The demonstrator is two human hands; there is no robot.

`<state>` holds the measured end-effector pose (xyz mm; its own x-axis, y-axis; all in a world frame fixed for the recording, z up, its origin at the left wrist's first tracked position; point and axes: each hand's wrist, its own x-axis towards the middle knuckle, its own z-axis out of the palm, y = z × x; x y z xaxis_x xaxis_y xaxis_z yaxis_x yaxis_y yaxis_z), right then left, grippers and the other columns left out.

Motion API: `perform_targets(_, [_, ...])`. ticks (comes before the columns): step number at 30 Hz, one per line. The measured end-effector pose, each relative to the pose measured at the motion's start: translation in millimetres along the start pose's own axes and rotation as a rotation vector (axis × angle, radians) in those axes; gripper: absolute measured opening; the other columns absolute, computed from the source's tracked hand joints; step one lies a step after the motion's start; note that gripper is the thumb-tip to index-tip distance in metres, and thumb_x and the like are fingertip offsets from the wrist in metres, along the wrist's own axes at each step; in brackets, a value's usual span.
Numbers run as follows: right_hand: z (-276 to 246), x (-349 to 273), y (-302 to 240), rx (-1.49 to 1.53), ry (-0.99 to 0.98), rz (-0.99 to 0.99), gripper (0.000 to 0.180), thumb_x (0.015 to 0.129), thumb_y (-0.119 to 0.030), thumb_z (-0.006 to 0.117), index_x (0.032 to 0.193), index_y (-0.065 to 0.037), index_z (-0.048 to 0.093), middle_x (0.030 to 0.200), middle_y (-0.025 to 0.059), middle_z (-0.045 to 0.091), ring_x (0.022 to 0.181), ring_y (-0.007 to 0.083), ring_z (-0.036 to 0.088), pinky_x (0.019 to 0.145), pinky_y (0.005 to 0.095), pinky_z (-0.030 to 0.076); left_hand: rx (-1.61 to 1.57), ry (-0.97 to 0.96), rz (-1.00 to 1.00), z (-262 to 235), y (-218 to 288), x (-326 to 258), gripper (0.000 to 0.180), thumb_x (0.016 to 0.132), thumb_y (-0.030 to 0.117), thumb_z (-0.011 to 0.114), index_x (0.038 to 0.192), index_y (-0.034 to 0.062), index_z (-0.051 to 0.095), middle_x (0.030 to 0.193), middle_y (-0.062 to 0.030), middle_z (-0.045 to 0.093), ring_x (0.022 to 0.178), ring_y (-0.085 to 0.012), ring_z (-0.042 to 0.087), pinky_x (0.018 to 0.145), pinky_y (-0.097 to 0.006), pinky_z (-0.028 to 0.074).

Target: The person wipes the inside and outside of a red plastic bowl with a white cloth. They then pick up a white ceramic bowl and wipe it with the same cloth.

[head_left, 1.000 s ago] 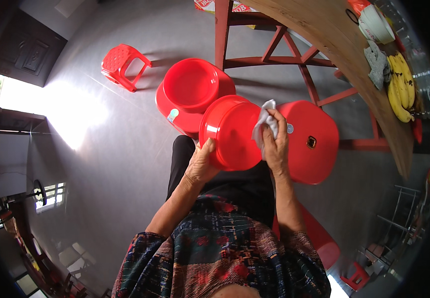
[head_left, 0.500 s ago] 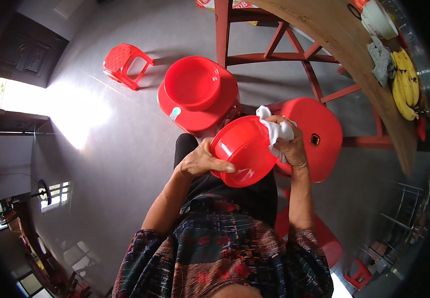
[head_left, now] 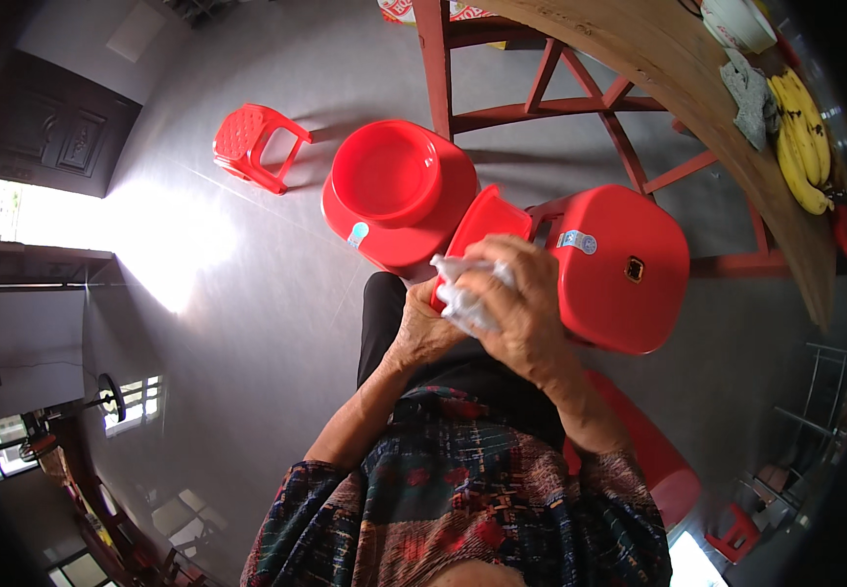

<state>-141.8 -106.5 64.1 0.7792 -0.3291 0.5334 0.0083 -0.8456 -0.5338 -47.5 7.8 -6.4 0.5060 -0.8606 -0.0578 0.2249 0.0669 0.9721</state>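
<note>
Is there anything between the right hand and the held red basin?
Yes: the white cloth in the right hand, covering the near side of the held red basin in this view. Contact is unclear.

The slightly blurred right hand (head_left: 521, 305) and its white cloth (head_left: 470, 296) hide the five-o'clock side of the held red plastic basin (head_left: 487, 217); fingertips of the left hand (head_left: 423, 328) are out of sight (their grip cannot be told). At twelve o'clock, the top edge cuts a printed package (head_left: 467, 11).

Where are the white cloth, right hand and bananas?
White cloth (head_left: 464, 299): head view, crumpled middle.
Right hand (head_left: 527, 315): head view, back of the hand.
Bananas (head_left: 802, 139): head view, middle of the bunch.
</note>
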Motion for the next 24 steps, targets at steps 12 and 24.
perform_targets(12, [-3, 6, 64, 0.481, 0.055, 0.653, 0.023, 0.084, -0.019, 0.056, 0.097, 0.000, 0.056, 0.091, 0.0181, 0.057, 0.084, 0.0334, 0.057, 0.075, 0.0394, 0.046, 0.141, -0.063, 0.016, 11, 13, -7, 0.031, 0.070, 0.011, 0.082, 0.094, 0.0007, 0.066, 0.085, 0.0044, 0.066, 0.081, -0.0022, 0.055, 0.072, -0.023, 0.049])
perform_targets(24, [5, -2, 38, 0.319, 0.151, 0.277, 0.033, 0.068, -0.008, 0.069, 0.098, -0.006, 0.054, 0.105, 0.0132, 0.050, 0.097, 0.0325, 0.051, 0.087, 0.0429, 0.039, 0.259, -0.095, 0.062, 7, 9, -12, 0.025, 0.073, 0.012, 0.080, 0.090, 0.0019, 0.065, 0.080, 0.0035, 0.064, 0.074, -0.0031, 0.055, 0.066, -0.023, 0.048])
